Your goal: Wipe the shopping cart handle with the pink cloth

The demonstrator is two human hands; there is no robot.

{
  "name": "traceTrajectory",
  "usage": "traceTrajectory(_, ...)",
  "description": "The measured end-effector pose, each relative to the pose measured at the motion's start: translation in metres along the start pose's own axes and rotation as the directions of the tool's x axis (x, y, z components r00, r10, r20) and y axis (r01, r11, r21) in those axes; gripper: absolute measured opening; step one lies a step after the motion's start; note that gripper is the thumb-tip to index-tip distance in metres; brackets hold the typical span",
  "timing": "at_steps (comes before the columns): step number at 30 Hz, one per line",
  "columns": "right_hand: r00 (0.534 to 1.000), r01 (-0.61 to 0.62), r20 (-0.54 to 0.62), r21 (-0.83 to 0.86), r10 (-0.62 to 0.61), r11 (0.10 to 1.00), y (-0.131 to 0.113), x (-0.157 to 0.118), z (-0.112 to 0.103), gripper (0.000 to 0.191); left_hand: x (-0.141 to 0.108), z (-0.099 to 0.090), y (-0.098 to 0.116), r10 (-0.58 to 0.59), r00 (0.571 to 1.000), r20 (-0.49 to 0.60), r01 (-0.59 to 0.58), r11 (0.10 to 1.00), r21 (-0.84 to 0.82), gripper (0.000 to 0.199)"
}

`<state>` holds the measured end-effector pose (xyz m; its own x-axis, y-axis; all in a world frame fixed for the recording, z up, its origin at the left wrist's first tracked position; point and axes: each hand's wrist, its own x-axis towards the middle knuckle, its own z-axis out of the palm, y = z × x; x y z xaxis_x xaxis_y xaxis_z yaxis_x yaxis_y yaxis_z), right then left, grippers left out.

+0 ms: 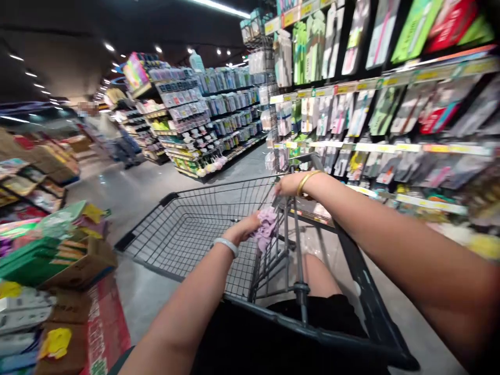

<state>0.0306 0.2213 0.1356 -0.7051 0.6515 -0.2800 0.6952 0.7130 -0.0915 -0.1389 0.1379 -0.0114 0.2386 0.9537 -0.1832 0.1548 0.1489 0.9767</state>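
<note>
A grey wire shopping cart [187, 224] stands tilted across the middle of the view, with bare mesh showing in its basket. My left hand [248, 227], with a pale bangle at the wrist, reaches over the basket and is closed on a crumpled light purple cloth [266, 227]. Farther right, my right hand [287, 185], with a gold bangle, is at the upper rim on the cart's rear side. Its fingers bend down over the wire and are partly hidden, so its grip is unclear. The dark cart handle [365, 286] runs beneath my right forearm.
Shelves of hanging packages [351, 112] rise close on the right. Another stocked shelf unit [183, 114] stands farther ahead. Boxes of goods [78, 255] line the near left. A blurred person [111, 133] is in the aisle at the back left. Grey floor shows beside the cart.
</note>
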Motion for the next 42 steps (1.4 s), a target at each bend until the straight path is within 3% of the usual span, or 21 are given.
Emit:
traceTrajectory(3,0.995,-0.048,-0.08,0.045,0.052,0.998,0.01,-0.012,0.003,0.033,0.012,0.01,0.011,-0.003,0.999,0.048,0.005,0.998,-0.058,0.041)
traceTrajectory(6,0.976,-0.1,-0.189,0.073,0.112,0.992,0.015,-0.028,0.003,0.031,0.02,0.02,0.022,0.001,1.0,-0.023,-0.003,0.998,-0.061,0.044)
traceTrajectory(9,0.973,-0.125,-0.182,0.087,0.14,0.988,0.025,-0.055,0.01,0.041,0.028,0.026,0.032,0.058,0.993,-0.104,-0.068,0.993,-0.092,0.049)
traceTrajectory(15,0.914,-0.211,-0.294,0.248,0.281,0.945,0.054,-0.117,0.059,0.072,0.051,0.033,0.036,0.182,0.968,-0.175,-0.173,0.983,0.065,0.051)
traceTrajectory(19,0.893,-0.218,-0.307,0.344,0.329,0.913,0.068,-0.128,0.082,0.059,0.066,0.042,0.036,0.219,0.961,-0.169,-0.192,0.968,0.164,0.05)
traceTrajectory(25,0.886,-0.126,-0.381,0.352,0.265,0.927,0.091,-0.144,0.089,0.055,0.087,0.06,0.04,0.254,0.963,-0.086,-0.227,0.943,0.244,0.045)
traceTrajectory(33,0.858,-0.167,-0.399,0.377,0.323,0.911,0.117,-0.18,0.094,0.051,0.112,0.103,0.051,0.275,0.961,-0.024,-0.256,0.92,0.297,0.042)
traceTrajectory(39,0.828,-0.214,-0.419,0.378,0.373,0.901,0.144,-0.204,0.104,0.051,0.122,0.145,0.069,0.365,0.927,0.086,-0.375,0.913,0.162,0.03)
traceTrajectory(42,0.806,-0.24,-0.424,0.405,0.414,0.882,0.159,-0.217,0.107,0.053,0.14,0.165,0.071,0.322,0.945,0.06,-0.327,0.917,0.227,0.035)
